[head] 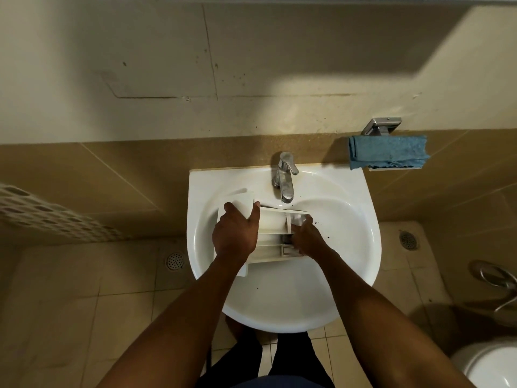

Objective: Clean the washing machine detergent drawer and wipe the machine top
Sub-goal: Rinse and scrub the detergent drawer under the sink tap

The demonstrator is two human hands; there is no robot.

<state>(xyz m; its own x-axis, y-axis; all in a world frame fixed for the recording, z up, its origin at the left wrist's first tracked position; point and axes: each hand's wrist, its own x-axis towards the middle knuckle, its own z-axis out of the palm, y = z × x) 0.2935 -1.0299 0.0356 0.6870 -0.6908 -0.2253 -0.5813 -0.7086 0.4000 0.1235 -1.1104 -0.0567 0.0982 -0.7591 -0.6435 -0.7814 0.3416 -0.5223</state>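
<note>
Lying in the sink (361, 233) under the tap (286, 182), the drawer (272, 229) runs long axis left to right; the left hand (235, 233) clamps its left end, the right hand (306, 239) reaches fingers into the right-end compartments, grip unclear

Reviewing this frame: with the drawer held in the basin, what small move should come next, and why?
Probably slide the detergent drawer a little toward the faucet spout and rinse. The left hand grips the drawer's front end, the right hand works inside the compartments, and dark specks lie on the sink beside it, so loosened grime seems ready to flush. Whether water is running cannot be told.
</note>
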